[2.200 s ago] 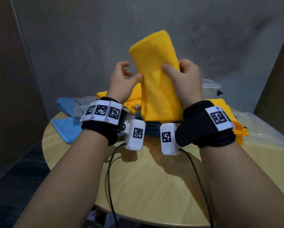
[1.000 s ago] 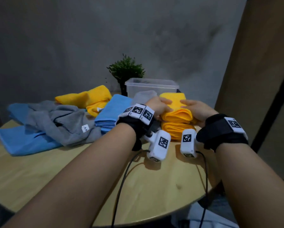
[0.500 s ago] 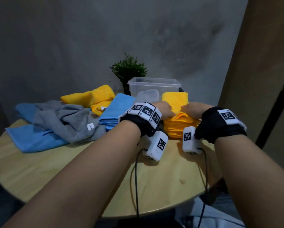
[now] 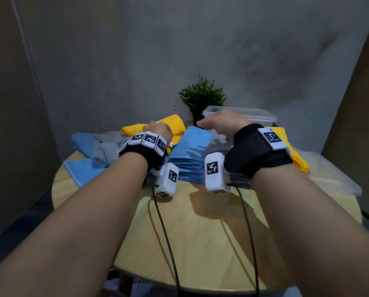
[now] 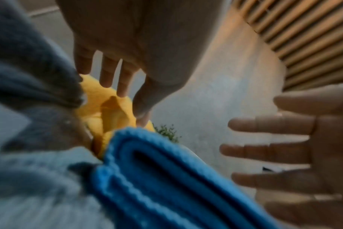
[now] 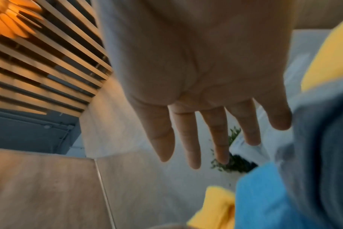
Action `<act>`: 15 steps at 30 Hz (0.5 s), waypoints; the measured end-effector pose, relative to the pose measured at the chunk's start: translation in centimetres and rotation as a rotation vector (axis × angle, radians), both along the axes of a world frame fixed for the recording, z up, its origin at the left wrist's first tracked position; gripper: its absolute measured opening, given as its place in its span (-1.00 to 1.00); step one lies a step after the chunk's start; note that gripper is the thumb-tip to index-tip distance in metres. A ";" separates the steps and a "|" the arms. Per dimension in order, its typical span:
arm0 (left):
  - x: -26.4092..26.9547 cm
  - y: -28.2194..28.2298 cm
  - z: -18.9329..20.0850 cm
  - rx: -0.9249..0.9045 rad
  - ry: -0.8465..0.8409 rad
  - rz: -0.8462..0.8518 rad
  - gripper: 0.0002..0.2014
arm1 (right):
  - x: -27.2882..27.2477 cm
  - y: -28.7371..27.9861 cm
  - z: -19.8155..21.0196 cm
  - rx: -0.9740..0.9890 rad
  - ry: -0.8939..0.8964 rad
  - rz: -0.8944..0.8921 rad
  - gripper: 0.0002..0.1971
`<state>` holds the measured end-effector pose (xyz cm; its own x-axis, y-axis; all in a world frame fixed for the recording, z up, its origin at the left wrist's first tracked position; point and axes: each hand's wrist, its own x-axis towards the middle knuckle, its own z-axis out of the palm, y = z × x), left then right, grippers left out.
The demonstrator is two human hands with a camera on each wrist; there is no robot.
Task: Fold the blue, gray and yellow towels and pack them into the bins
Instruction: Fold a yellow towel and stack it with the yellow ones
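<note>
Reaching over a round wooden table [image 4: 200,232], the left hand [image 4: 157,130] and right hand [image 4: 220,123] hovered above a folded blue towel stack [image 4: 190,151] beside a clear bin [image 4: 254,116]. Left wrist view: fingers [image 5: 106,69] were spread, grasping nothing, over a loose yellow towel [image 5: 108,111]. Right wrist view: fingers [image 6: 190,139] were extended, empty.

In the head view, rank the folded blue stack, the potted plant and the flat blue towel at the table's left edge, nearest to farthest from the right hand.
1. Folded blue stack, just under and left of the right hand.
2. Potted plant, behind the hand, slightly left.
3. Flat blue towel, far left table edge.
</note>
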<state>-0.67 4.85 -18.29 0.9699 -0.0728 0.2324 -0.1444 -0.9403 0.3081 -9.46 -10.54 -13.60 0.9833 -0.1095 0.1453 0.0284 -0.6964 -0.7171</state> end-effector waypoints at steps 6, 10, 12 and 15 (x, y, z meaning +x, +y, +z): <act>2.0 1.8 -2.4 -0.123 0.248 -0.128 -0.76 | 4.0 2.7 -4.6 0.228 0.059 0.075 -0.61; 3.5 2.4 -3.2 -0.164 0.121 0.046 -0.66 | 4.7 2.6 -6.1 0.292 0.040 0.076 -0.67; 3.4 2.2 -3.1 -0.226 0.064 0.043 -0.74 | 4.9 2.2 -6.3 0.320 0.028 0.091 -0.69; 3.7 1.8 -3.3 -0.306 0.090 0.011 -0.28 | 5.2 1.8 -6.7 0.363 0.000 0.094 -0.74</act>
<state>3.05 6.66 -21.57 0.9879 -0.0024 0.1554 -0.0945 -0.8033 0.5880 -4.27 -8.72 -20.29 0.9916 -0.0629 0.1134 0.0801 -0.3911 -0.9169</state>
